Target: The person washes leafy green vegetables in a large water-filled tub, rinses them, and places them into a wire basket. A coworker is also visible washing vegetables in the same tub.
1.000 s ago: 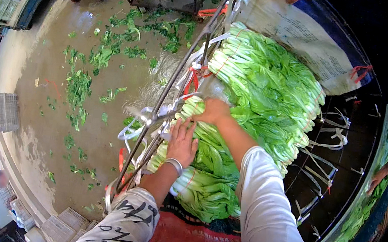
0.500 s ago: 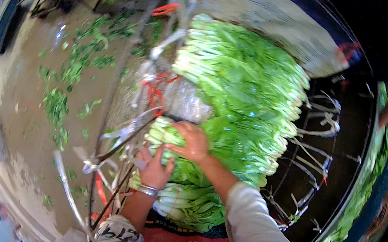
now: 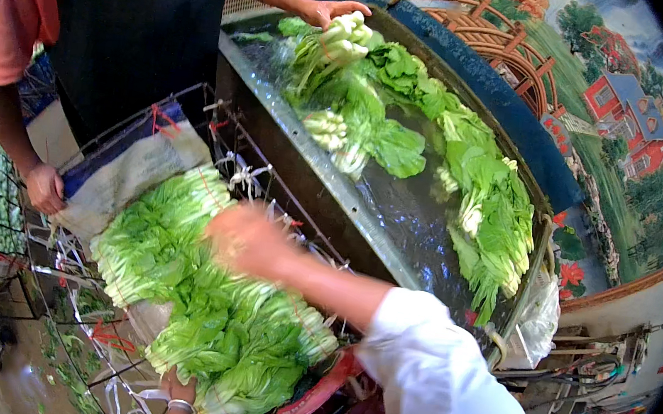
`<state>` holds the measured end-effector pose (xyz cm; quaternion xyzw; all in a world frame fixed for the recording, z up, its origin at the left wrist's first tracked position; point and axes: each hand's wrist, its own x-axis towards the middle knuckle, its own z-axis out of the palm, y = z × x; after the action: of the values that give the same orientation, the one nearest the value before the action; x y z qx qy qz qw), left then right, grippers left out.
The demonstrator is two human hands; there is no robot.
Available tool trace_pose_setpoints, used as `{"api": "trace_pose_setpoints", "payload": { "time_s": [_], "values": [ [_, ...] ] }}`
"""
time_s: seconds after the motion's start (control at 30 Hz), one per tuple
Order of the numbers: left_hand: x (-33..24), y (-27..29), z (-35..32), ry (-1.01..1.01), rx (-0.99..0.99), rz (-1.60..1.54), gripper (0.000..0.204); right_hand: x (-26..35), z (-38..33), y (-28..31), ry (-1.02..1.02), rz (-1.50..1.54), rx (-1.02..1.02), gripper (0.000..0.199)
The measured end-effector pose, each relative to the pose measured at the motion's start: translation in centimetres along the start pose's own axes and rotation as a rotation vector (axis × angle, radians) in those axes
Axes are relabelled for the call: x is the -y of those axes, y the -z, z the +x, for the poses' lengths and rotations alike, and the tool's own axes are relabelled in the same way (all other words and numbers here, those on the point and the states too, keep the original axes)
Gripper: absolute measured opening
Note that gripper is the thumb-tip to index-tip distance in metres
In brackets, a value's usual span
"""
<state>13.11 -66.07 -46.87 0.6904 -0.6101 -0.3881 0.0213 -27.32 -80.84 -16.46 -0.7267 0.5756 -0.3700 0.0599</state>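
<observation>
Greens crowd the rack beside the trough's rim; we cannot tell how our blurred right hand or edge-side left hand grips.

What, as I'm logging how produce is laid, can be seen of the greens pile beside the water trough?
The greens pile consists of leafy bundles laid flat, pale stalks mostly outward along its sides, broad green leaves inward; thin reddish ties cross some. It looks fresh and loosely ruffled. It lies beside the water trough, with pale sacking at its upper end in the picture. The left hand is at its lower edge, partly hidden; the right hand, blurred, is over it, contact unclear.
</observation>
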Motion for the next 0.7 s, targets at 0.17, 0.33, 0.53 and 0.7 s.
{"api": "trace_pose_setpoints", "payload": {
  "time_s": [0.17,0.33,0.53,0.7],
  "values": [
    [-8.3,6.0,-4.9,-0.195,-0.098,-0.123,0.059,-20.0,-5.5,17.6,-0.025,-0.53,0.048,0.025],
    [-14.3,8.8,-11.7,-0.271,-0.138,-0.004,0.052,-30.1,-4.9,17.4,0.38,-0.992,0.493,0.036],
    [-21.2,7.8,-16.8,-0.319,-0.274,-0.044,0.046,-37.5,-5.1,14.8,0.491,-1.229,0.502,0.043],
    [-32.3,7.5,-17.5,-0.723,-0.392,0.074,0.037,-35.9,-8.7,17.4,0.092,-0.469,0.491,0.072]
  ]
}}
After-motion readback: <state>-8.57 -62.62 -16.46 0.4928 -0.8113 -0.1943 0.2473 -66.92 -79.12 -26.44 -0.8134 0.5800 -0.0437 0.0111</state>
